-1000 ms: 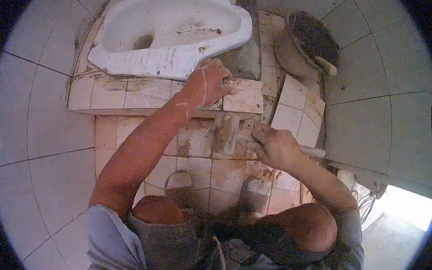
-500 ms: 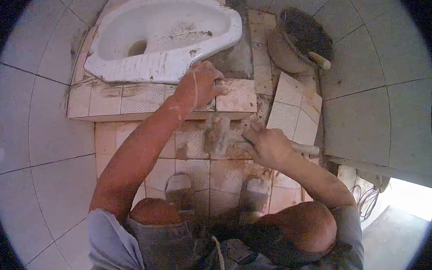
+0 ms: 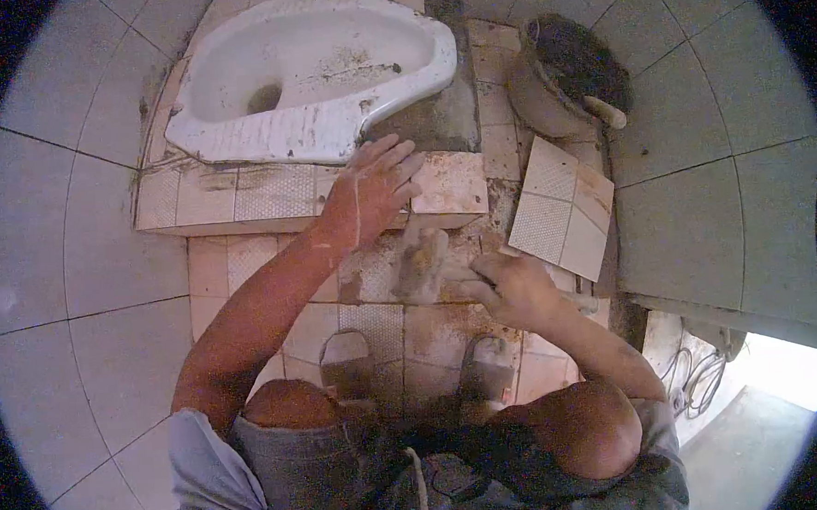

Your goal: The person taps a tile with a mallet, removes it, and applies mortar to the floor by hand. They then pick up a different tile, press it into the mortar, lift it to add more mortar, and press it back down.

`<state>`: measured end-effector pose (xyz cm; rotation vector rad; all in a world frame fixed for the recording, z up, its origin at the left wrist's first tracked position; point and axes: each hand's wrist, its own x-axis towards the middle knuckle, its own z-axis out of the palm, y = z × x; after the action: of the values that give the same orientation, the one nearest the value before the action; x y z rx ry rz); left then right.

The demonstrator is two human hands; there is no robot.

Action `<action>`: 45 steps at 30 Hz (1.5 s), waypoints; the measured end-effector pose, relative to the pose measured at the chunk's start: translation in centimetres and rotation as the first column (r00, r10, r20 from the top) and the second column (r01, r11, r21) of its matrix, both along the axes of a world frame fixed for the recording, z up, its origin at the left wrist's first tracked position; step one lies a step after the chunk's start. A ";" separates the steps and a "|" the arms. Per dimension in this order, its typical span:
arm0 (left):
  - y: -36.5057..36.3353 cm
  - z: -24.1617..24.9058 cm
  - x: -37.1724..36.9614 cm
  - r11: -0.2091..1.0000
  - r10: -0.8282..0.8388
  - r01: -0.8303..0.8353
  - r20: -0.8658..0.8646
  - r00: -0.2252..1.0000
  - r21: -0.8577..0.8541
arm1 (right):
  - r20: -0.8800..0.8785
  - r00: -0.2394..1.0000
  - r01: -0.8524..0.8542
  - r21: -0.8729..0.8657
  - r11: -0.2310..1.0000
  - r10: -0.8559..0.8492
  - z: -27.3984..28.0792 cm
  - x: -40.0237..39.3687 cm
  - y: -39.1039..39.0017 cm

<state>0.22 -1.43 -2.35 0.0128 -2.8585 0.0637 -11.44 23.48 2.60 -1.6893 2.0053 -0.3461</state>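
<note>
My left hand (image 3: 373, 188) rests with fingers stretched out on the tiled top of the step (image 3: 207, 196), close to its front edge. Just right of it is a pinkish tile (image 3: 451, 182) at the step's corner. My right hand (image 3: 518, 291) is wrapped round the handle of a mallet, whose dusty, blocky head (image 3: 421, 265) is slightly blurred in front of the step. The handle's pale end sticks out past my right hand. A white squat toilet (image 3: 328, 134), specked with dirt, is set into the step beyond my left hand.
A bucket (image 3: 534, 91) of dark mortar, a pale tool handle (image 3: 606, 112) over its rim, stands at the back right. A loose patterned tile (image 3: 541, 230) lies below it. Tiled walls (image 3: 692, 194) rise on both sides. Coiled cable (image 3: 701, 378) lies lower right.
My left hand has opened out, its fingers now straighter on the step. The mallet has shifted slightly and its handle end has dipped. The whole view has shifted a little.
</note>
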 end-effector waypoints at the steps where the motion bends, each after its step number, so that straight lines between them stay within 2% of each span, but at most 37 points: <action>1: 0.1 0.1 0.3 0.998 0.007 -0.008 0.024 1.000 0.058 | 0.002 1.000 0.000 -0.002 1.000 0.000 -0.5 -0.4 0.6; 3: 0.4 0.2 0.7 0.993 0.019 -0.025 0.046 0.999 0.115 | 0.086 0.994 0.076 -0.127 0.989 -0.065 -1.9 -1.2 1.5; 4: 0.9 0.3 0.8 0.963 0.055 -0.060 0.029 0.998 0.263 | 0.086 0.994 0.073 -0.124 0.990 -0.063 -0.8 -1.1 1.2; 5: 1.2 0.4 0.9 0.910 0.090 -0.089 0.016 0.996 0.406 | 0.217 0.955 0.211 -0.023 0.977 -0.201 1.1 -0.9 0.9; 6: 1.3 0.6 0.9 0.908 0.089 -0.088 0.016 0.996 0.409 | 0.327 0.880 0.332 0.095 0.939 -0.344 2.3 -0.9 0.5; 7: 1.3 0.9 0.9 0.910 0.086 -0.101 0.054 0.995 0.402 | 0.326 0.879 0.336 0.097 0.937 -0.349 2.5 -1.0 0.4; 9: 1.4 1.3 0.8 0.912 0.082 -0.112 0.091 0.992 0.395 | 0.458 0.752 0.405 0.247 0.880 -0.474 2.7 -1.4 -0.2; 12: 1.4 1.1 0.8 0.874 0.138 -0.155 0.069 0.988 0.461 | 0.472 0.761 0.408 0.184 0.894 -0.445 2.6 -1.5 -1.0; 14: 0.6 0.4 0.6 0.818 0.127 -0.120 0.026 0.992 0.562 | 0.450 0.790 0.389 0.156 0.908 -0.416 2.6 -1.7 -1.7; 17: 0.4 1.7 0.4 0.856 0.086 -0.119 0.089 0.992 0.504 | 0.398 0.818 0.378 0.172 0.910 -0.415 1.8 -2.0 -2.8; 19: 0.2 2.0 0.4 0.845 0.052 -0.091 0.088 0.995 0.527 | 0.375 0.820 0.387 0.195 0.901 -0.433 0.9 -2.1 -2.9; 21: 0.0 2.1 0.4 0.832 0.020 -0.066 0.088 0.996 0.551 | 0.360 0.869 0.359 0.009 0.933 -0.338 0.3 -2.1 -2.9; 24: 0.0 1.9 0.0 0.869 0.036 -0.097 0.134 0.990 0.485 | 0.420 0.835 0.408 -0.036 0.912 -0.356 0.9 -1.6 -2.7; 27: -0.2 2.0 0.0 0.892 -0.014 -0.040 0.116 0.993 0.449 | 0.378 0.834 0.428 0.017 0.904 -0.402 1.5 -1.2 -2.9; 30: 0.0 2.7 0.0 0.913 0.011 -0.075 0.160 0.987 0.401 | 0.326 0.863 0.406 0.005 0.914 -0.385 -0.4 -1.5 -2.9; 32: 0.0 2.1 0.0 0.893 -0.005 -0.045 0.111 0.994 0.447 | 0.359 0.844 0.422 0.016 0.907 -0.399 -0.5 -1.5 -2.8; 34: 0.0 2.3 0.1 0.897 0.008 -0.067 0.138 0.990 0.436 | 0.390 0.823 0.438 0.030 0.899 -0.414 -0.4 -1.3 -2.8; 36: 0.0 2.2 0.0 0.899 0.016 -0.084 0.161 0.987 0.429 | 0.339 0.857 0.444 -0.102 0.890 -0.388 -0.1 -0.8 -2.7; 37: -0.1 2.0 -0.1 0.911 0.013 -0.076 0.155 0.988 0.407 | 0.338 0.856 0.447 -0.103 0.889 -0.391 -1.2 -0.8 -2.7; 39: -0.2 1.9 -0.4 0.923 0.007 -0.061 0.143 0.990 0.380 | 0.235 0.913 0.394 -0.306 0.866 -0.332 -3.2 -0.9 -3.4; 40: -0.4 1.8 -0.3 0.917 0.002 -0.046 0.111 0.994 0.397 | 0.234 0.915 0.390 -0.313 0.866 -0.328 -2.7 -1.3 -3.8; 41: -0.3 1.7 -0.1 0.908 -0.007 -0.031 0.089 0.996 0.419 | 0.343 0.859 0.448 -0.146 0.882 -0.379 -1.9 -1.6 -3.7; 43: -0.3 2.4 -0.3 0.914 -0.022 -0.028 0.120 0.993 0.405 | 0.434 0.788 0.473 0.027 0.881 -0.437 0.6 -1.6 -4.0; 45: -0.1 2.4 -0.3 0.917 -0.043 -0.021 0.152 0.987 0.398 | 0.403 0.810 0.484 -0.051 0.873 -0.426 1.9 -1.3 -3.8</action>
<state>-0.07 -1.58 0.08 0.0778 -2.9738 -0.5466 -12.73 19.65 4.53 -1.0759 2.0949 -0.9428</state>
